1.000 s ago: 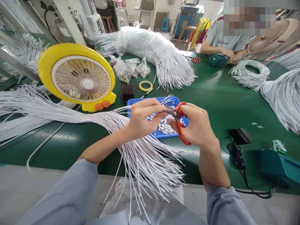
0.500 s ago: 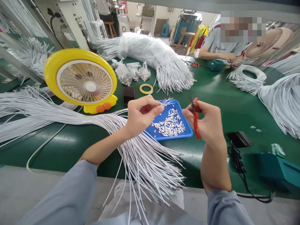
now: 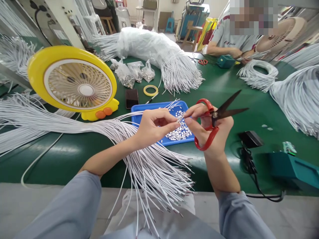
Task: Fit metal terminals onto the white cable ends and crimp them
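Note:
My left hand [image 3: 156, 127] pinches the end of a thin white wire [image 3: 180, 119] between thumb and fingertips, over a blue tray [image 3: 139, 107]. Red-handled scissors [image 3: 214, 115] rest in my right hand [image 3: 219, 141], hooked round the fingers, blades apart and pointing right. That hand's thumb and forefinger meet the wire's tip; whether they also hold a small part cannot be made out. Small shiny metal pieces [image 3: 178, 133] lie heaped in the tray. Below my left hand, a thick bundle of white wires [image 3: 152, 166] fans out over the table's front edge.
A yellow duck-shaped fan [image 3: 72, 83] stands at left, near a phone [image 3: 132, 98] and a tape roll [image 3: 151, 90]. Bags of metal parts [image 3: 128, 74] and a wrapped wire bundle [image 3: 147, 46] lie behind. A teal box [image 3: 294, 171] sits at right. Another person [image 3: 224, 43] works across the table.
My right hand has come left to meet my left fingertips. The scissors have swung round, so their open blades now show pointing right. The view has shifted slightly.

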Tool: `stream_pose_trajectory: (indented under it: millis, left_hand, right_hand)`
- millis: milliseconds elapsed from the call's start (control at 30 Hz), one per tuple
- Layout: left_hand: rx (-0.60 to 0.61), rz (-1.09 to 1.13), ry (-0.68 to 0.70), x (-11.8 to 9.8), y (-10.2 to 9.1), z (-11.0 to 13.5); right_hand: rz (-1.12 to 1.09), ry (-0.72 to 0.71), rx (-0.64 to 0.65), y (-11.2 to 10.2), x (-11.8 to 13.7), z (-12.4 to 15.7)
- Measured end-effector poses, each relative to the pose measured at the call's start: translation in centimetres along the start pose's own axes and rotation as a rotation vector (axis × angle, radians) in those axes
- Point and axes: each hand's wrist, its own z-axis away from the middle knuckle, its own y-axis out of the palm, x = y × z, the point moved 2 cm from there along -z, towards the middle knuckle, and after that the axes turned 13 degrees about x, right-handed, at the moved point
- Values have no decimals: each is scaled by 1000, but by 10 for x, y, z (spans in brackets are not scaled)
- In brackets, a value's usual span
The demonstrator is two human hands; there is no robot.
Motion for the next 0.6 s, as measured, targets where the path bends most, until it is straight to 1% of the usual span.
stream_pose_trajectory:
  millis: [167,333,433,600]
  left_hand:
    - [4,17,19,1,0,-2]
    - [-10,-4,7,2,0,-2]
    - [9,24,-11,3,-1,-2]
    - [78,61,17,2,-2,-4]
  right_hand:
    - [17,49,71,2,0,1]
    - [73,68,65,2,-1,1]
    - [25,59,41,2,-3,0]
    - [-85,68,50,0,-6,-1]
